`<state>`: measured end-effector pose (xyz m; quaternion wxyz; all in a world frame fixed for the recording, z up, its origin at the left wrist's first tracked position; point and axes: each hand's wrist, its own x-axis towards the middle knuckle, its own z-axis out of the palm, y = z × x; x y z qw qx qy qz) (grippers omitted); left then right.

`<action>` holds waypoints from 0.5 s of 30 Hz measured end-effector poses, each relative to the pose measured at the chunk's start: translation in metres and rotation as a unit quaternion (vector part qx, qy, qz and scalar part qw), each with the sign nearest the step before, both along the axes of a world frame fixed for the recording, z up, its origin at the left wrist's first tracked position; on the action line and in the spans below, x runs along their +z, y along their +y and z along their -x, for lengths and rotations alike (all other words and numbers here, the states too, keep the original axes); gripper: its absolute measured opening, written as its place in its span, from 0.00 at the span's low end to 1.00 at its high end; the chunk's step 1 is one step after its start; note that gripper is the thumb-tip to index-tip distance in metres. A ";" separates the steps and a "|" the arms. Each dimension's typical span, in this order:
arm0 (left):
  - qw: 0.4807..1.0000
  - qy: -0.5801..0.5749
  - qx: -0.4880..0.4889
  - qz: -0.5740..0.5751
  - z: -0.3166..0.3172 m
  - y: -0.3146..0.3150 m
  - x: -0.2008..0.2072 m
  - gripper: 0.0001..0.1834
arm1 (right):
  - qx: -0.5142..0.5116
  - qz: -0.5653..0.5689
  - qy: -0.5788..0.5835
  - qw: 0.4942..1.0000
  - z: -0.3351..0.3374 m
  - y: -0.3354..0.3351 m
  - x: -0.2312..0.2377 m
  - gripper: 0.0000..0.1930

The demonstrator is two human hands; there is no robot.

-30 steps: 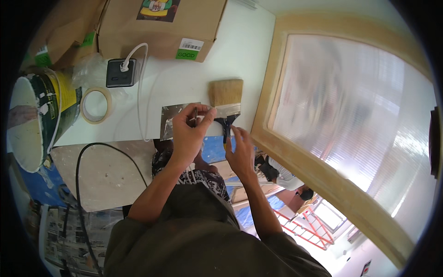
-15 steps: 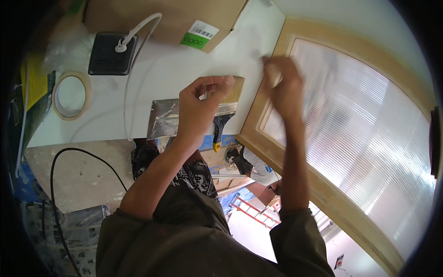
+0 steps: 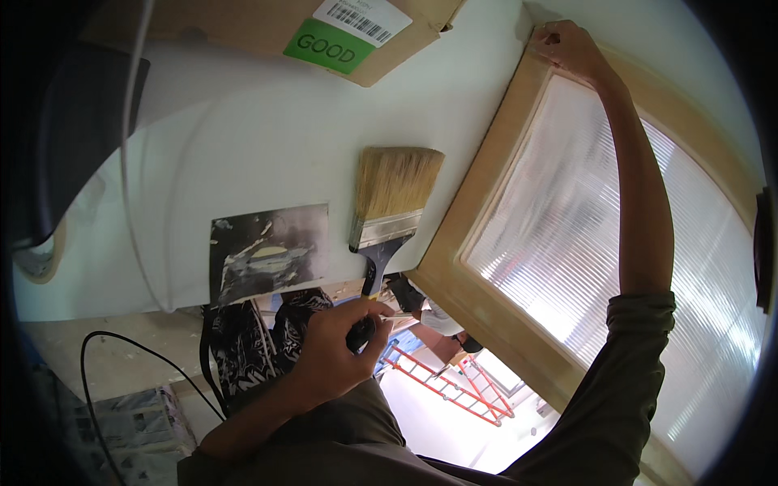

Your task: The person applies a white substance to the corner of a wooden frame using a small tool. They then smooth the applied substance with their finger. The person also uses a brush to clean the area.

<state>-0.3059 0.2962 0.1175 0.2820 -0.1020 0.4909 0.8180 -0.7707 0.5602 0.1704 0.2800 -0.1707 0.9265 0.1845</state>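
Note:
My right hand [image 3: 570,52] is at the far upper corner of a wooden frame [image 3: 454,206] around a ribbed translucent panel [image 3: 559,219]. Its fingers are bent and pressed together there; whatever they hold is too small to name. Below the white surface's near edge, my left hand [image 3: 344,350] has thumb and forefinger pinched in a loop, its contents unclear. Just beyond that hand, a wide paintbrush [image 3: 395,190] lies with pale bristles away from me and its dark handle over the edge. To its left rests a thin metal spreader blade [image 3: 271,249] smeared with pale filler.
A cardboard box [image 3: 243,32] stands at the back of the white surface [image 3: 219,162]. At the left are a black device [image 3: 69,121], a pale cable [image 3: 128,154] and a partly hidden tape roll [image 3: 39,263]. An orange ladder [image 3: 442,385] and another person [image 3: 442,324] appear below.
My right hand has moved up and right to the frame's far corner. My left hand has dropped from over the brush and blade to below the surface's edge. The view has shifted closer.

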 end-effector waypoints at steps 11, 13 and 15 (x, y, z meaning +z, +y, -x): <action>1.000 -0.006 0.023 0.004 -0.042 0.051 -0.026 0.09 | 0.114 -0.062 -0.014 0.991 -0.012 -0.011 -0.006 0.14; 0.998 0.000 0.057 -0.003 -0.051 0.061 -0.028 0.08 | 0.093 -0.060 -0.021 0.994 -0.015 -0.026 -0.001 0.14; 0.997 -0.004 0.076 -0.009 -0.062 0.069 -0.029 0.08 | 0.094 -0.064 -0.028 0.993 -0.019 -0.037 -0.005 0.12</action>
